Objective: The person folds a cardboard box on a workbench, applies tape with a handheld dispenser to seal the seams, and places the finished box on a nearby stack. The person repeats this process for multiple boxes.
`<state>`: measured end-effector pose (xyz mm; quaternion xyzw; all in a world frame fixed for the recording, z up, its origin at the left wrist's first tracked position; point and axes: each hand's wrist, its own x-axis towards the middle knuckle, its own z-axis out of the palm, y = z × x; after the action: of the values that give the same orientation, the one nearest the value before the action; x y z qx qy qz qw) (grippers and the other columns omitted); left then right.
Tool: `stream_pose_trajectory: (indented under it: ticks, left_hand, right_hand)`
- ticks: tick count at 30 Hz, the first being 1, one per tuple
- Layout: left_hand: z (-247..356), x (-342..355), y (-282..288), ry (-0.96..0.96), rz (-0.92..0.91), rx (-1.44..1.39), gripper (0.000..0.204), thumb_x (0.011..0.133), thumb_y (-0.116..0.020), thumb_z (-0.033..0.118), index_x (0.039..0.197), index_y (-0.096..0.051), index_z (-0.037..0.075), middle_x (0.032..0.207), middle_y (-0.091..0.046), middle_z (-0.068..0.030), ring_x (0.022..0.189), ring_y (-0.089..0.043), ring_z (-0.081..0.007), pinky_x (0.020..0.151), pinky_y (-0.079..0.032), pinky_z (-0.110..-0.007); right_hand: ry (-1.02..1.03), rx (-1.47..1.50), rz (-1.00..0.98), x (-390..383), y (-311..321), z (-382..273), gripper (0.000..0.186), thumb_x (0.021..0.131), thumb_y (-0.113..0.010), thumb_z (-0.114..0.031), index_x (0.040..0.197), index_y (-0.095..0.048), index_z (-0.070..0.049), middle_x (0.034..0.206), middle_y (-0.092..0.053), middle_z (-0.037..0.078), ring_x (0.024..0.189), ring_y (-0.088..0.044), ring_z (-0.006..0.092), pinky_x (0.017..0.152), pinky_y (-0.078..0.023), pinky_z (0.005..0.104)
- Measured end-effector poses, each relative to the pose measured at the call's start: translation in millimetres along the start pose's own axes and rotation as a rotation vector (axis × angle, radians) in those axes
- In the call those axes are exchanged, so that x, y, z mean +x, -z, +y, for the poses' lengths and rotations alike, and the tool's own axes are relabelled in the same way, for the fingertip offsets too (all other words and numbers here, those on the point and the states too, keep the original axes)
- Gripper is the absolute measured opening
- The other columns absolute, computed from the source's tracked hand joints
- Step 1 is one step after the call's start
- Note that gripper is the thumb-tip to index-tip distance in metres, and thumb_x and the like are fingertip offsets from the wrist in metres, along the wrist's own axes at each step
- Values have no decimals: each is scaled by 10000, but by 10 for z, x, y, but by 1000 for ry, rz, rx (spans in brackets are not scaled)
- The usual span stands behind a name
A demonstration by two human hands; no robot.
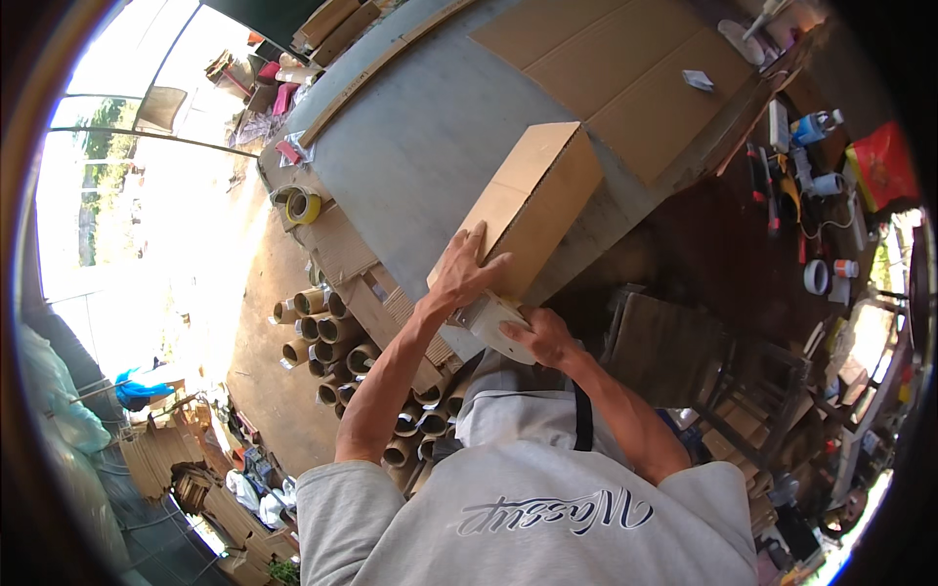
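A long brown cardboard box (557, 195) lies slantwise on the grey table, its near end toward me. My left hand (462, 271) rests on the near part of its top, fingers spread, the thumb over the side edge. Close to my body, my right hand (547, 337) is closed around a pale tape dispenser (496, 327), which is against the box's near end. The dispenser's front is partly hidden by my left hand and wrist. A dark seam runs along the box's upper edge.
Flattened cardboard (625, 78) covers the table's far right, with a wooden strip (381, 63) along the far left. A yellow tape roll (302, 206) sits at the left corner. Several cardboard tubes (337, 327) stand below. Tools and bottles (816, 127) lie right, near a wooden chair (747, 400).
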<state>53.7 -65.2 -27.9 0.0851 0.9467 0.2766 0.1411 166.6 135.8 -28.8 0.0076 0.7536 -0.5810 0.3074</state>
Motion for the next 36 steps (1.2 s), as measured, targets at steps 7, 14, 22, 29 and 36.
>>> stream_pose_trajectory:
  ticks: [7, 14, 22, 29, 36]
  left_hand:
    - [467, 22, 136, 110, -28, -122, 816, 906, -755, 436, 1536, -490, -9, 1384, -619, -256, 1249, -623, -425, 1032, -502, -464]
    - [368, 124, 135, 80, -36, 4, 824, 880, -792, 456, 1543, -511, 56, 1208, -732, -234, 1076, -723, -404, 925, -557, -457]
    - [275, 232, 344, 202, -106, -154, 760, 879, -816, 402, 1533, -553, 116, 1141, -772, -203, 1035, -761, -324, 904, -567, -406]
    - [-102, 438, 632, 167, -151, -454, 565, 938, -787, 349, 1418, -669, 75, 1120, -798, -67, 1022, -712, -130, 916, -548, -319]
    - [-572, 740, 1169, 274, -180, -577, 412, 1021, -716, 377, 1216, -772, 18, 968, -782, -50, 846, -706, -101, 768, -575, -290]
  right_hand:
    - [-95, -55, -57, -402, 223, 167, 613, 906, -653, -549, 1219, -728, -26, 1072, -754, 247, 1015, -715, 436, 910, -545, 464]
    - [-105, 10, 63, -785, 269, 1211, 584, 895, -681, -533, 1150, -750, -12, 993, -772, 203, 941, -745, 349, 840, -550, 441]
    - [-223, -130, -40, -893, 529, 1183, 639, 886, -660, -577, 1187, -742, -20, 1033, -768, 211, 955, -738, 367, 845, -545, 447]
    - [-214, -147, -67, -519, 382, 949, 672, 910, -611, -626, 1266, -727, -68, 1125, -761, 207, 1067, -716, 381, 935, -531, 436]
    - [-177, -153, -126, 74, 210, 439, 641, 914, -622, -593, 1223, -722, -40, 1131, -744, 228, 1080, -700, 391, 939, -517, 450]
